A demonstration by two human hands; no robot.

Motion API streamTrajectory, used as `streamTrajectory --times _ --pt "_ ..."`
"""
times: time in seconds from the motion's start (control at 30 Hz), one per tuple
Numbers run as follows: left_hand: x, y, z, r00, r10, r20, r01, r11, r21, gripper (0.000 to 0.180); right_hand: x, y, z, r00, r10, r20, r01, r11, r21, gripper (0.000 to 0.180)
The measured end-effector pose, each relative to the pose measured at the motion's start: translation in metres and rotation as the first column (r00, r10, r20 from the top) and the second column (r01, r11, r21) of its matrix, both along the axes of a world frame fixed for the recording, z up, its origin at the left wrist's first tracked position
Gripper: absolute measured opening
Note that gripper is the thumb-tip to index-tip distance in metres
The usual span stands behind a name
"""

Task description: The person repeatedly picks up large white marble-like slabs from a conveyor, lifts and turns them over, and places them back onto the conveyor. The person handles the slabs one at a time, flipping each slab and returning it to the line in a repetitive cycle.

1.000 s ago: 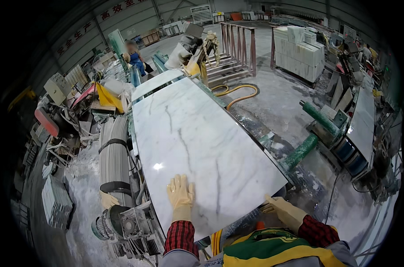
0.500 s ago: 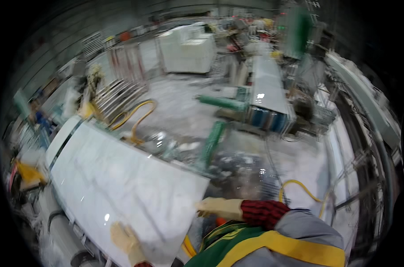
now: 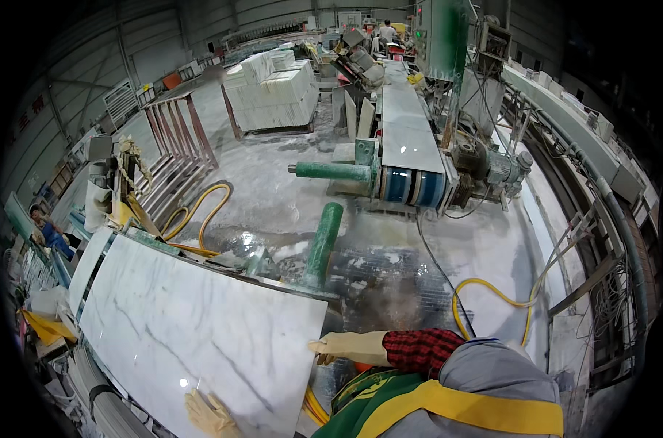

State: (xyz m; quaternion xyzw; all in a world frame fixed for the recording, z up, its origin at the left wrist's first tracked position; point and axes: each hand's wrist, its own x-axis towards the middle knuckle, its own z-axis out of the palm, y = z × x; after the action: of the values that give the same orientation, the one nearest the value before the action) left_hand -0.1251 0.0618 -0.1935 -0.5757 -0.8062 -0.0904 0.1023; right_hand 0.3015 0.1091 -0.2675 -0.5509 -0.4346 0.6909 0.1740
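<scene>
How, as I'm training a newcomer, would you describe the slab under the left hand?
From the white block stack at the back, come down to the lower left. There lies the grey-veined slab, left hand upon it, right hand at its edge. It is far bigger than the narrow strip past its far end.

Stone-processing factory hall: a glossy white slab with grey veins [image 3: 193,310], stacked white stone pieces [image 3: 273,102], a thick blue-banded roller [image 3: 412,187], a wet grey floor [image 3: 262,171] and tall grey panelled walls [image 3: 90,55].
</scene>
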Motion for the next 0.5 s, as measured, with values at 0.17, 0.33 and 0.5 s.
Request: streamTrajectory --times 0.17,0.33,0.5 --pt "0.004 -0.002 0.001 0.997 0.072 0.019 -0.071 0.997 -0.038 0.053 -0.002 -0.002 0.011 0.997 0.053 0.048 -0.054 0.998 0.024 0.073" --pt "0.012 -0.004 0.011 0.995 0.092 0.038 -0.089 0.993 -0.079 0.054 0.001 -0.003 0.020 0.997 0.070 0.036 -0.072 0.997 0.035 0.069" --pt "0.005 -0.013 0.004 0.995 0.091 0.027 -0.090 0.995 -0.042 0.053 -0.001 -0.007 0.029 0.997 0.064 0.034 -0.066 0.997 0.043 0.068"
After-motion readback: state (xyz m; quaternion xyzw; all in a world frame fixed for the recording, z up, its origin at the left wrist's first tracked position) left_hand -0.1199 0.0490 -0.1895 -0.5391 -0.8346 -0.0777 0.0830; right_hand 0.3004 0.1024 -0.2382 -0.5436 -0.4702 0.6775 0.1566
